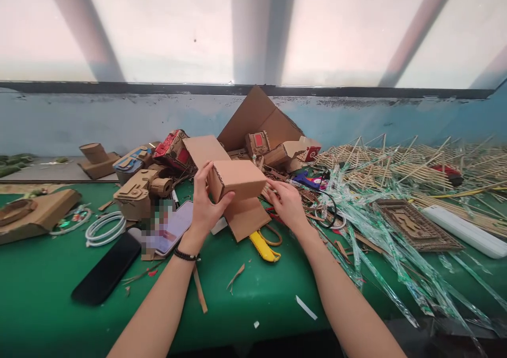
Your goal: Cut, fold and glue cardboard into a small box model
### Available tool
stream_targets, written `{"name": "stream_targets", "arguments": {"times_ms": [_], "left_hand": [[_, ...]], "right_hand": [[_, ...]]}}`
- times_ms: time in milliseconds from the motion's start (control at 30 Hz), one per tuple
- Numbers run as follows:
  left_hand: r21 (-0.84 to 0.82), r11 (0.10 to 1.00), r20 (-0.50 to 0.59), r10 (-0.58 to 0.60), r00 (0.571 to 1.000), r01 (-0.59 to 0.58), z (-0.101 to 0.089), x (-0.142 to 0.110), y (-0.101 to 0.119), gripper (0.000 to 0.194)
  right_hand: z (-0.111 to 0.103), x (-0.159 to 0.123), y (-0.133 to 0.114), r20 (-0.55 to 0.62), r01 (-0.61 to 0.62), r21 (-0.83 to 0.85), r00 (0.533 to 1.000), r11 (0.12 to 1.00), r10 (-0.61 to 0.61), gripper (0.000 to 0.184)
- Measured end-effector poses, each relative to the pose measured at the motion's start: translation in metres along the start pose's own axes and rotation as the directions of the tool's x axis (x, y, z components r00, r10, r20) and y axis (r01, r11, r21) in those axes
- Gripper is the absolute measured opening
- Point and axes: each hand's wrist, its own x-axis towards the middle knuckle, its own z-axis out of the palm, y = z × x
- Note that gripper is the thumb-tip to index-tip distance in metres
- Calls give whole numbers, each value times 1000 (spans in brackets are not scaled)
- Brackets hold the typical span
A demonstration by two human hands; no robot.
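A plain brown cardboard box [241,177] with flaps spread out is held above the green table, at the middle of the view. My left hand [208,199] grips its left side, thumb on the near lower edge and fingers behind. At the box's right corner is my right hand [283,197], its fingers bent together and touching the edge; whether something small is between them cannot be made out. Below the box lies a yellow utility knife [264,247], partly covered by the hanging flap. A phone [174,231] with a lit screen lies left of my left hand.
Cardboard camera models [137,191] stand at the left, near a coiled white cable [105,228] and a black flat object [109,268]. Thin wooden sticks [368,162] and clear plastic wrappers [380,247] pile up on the right. A cardboard sheet [257,115] leans against the wall.
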Motion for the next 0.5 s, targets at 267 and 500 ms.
{"name": "stream_targets", "arguments": {"times_ms": [267,500], "left_hand": [[354,933,-210,11,978,65,16,-4,29,74],[264,937,25,232,972,-230,39,-15,49,88]], "right_hand": [[-14,-2,-8,-327,78,31,943,996,-64,56],[11,-5,-47,-225,209,237,962,949,-155,100]]}}
